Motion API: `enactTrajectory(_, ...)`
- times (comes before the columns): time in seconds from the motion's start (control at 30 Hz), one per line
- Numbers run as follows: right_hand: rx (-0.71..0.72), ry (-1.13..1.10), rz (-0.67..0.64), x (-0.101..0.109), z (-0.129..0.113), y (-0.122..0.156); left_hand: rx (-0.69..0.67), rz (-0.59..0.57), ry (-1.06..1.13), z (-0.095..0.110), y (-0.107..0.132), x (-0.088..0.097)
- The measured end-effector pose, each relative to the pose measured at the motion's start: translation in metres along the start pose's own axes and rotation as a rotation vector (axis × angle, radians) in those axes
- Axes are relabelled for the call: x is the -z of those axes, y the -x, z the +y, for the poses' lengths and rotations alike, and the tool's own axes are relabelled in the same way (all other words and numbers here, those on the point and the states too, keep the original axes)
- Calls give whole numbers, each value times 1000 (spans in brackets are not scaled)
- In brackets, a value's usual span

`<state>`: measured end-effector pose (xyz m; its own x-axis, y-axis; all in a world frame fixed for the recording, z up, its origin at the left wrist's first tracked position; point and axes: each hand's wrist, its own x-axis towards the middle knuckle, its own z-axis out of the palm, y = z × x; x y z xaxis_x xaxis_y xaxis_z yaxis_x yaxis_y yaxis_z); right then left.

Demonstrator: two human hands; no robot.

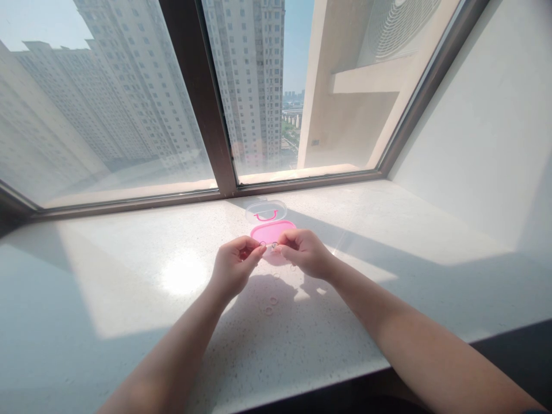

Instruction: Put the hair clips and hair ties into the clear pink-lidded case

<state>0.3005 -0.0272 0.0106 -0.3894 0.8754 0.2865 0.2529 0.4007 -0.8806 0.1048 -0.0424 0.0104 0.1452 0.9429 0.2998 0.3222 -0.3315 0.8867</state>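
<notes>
My left hand [235,264] is closed in a pinch on a small thin ring [263,244]. Facing it, my right hand [305,253] pinches another small ring [274,245], which looks darker or shinier. The two rings are close together; whether they touch is too small to tell. Just beyond my fingers lies a pink oval box [272,230], partly hidden by both hands. Its clear lid [254,211], with a pink handle [267,218], is flipped back toward the window. Nearer me, a pale ring [273,301] and a second pale ring [268,311] lie on the sill.
The speckled white windowsill [142,287] carries bright sun patches and shadows. Another small ring [293,268] is below my right hand. A brown window frame [226,184] bounds the back, a white wall [483,132] the right. The sill's front edge drops off at lower right.
</notes>
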Motion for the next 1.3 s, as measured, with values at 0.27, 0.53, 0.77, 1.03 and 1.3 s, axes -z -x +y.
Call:
enactTrajectory(0.27, 4, -4, 3, 0, 0, 0, -1, 7, 6, 1, 0, 0)
enactTrajectory(0.53, -1, -5, 4, 0, -1, 0, -5, 6, 10, 3, 0, 0)
enactTrajectory(0.77, 4, -7, 10, -1, -2, 0, -11, 9, 16, 2, 0, 0)
enactTrajectory(1.03, 10, -4, 12, -1, 0, 0, -6, 3, 11, 2, 0, 1)
enactTrajectory(1.3, 25, 2, 23, -2, 1, 0, 16, -5, 43, 2, 0, 0)
